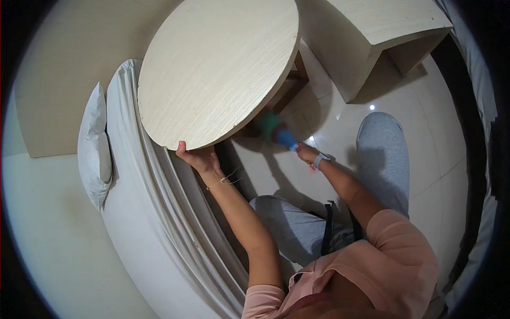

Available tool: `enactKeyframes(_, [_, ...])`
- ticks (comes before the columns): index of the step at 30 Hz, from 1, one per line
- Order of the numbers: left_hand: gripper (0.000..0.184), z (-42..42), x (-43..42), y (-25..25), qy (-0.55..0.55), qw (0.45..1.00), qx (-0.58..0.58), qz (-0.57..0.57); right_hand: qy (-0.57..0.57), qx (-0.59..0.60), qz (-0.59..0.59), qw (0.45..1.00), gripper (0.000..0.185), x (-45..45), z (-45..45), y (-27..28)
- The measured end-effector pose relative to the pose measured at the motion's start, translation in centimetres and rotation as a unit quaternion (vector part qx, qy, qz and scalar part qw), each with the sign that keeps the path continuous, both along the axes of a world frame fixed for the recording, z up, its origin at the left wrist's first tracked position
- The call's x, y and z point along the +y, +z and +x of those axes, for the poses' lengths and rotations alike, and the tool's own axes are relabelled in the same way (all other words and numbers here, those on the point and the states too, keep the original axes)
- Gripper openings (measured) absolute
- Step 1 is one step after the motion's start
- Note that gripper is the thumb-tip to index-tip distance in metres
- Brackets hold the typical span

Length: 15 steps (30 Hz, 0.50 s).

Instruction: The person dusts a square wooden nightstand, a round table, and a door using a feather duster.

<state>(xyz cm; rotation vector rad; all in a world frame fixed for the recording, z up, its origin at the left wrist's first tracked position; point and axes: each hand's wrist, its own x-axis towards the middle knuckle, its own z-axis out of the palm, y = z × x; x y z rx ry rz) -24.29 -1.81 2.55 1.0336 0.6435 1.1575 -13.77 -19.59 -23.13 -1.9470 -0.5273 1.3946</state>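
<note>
A round, pale wood-grain tabletop (220, 69) fills the upper middle of the view. My left hand (197, 158) grips its near edge, with the thumb on top and the other fingers hidden below. To the right, my right hand (307, 154) is closed around the blue handle (286, 139) of a tool. The tool's green end (270, 123) is blurred and lies close to the table's underside, by the brown wooden leg frame (291, 90). What the green end touches cannot be made out.
A bed with a white sheet (143, 212) and a white pillow (96, 149) runs along the left. A pale wooden bench-like piece (350, 48) stands at the upper right on the tiled floor (430, 186). White fabric (481, 106) hangs at the far right.
</note>
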Motion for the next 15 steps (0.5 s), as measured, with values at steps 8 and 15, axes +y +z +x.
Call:
enactKeyframes(8, [0.079,-0.1,-0.1,0.1,-0.008,1.0,-0.004,-0.005,-0.061,0.016,-0.023,0.998,0.031,0.1,3.6,-3.6])
enactKeyframes(15, [0.08,0.1,-0.3,0.3,-0.023,1.0,-0.008,-0.011,-0.211,-0.167,0.016,0.963,0.031,0.2,9.2,-5.2])
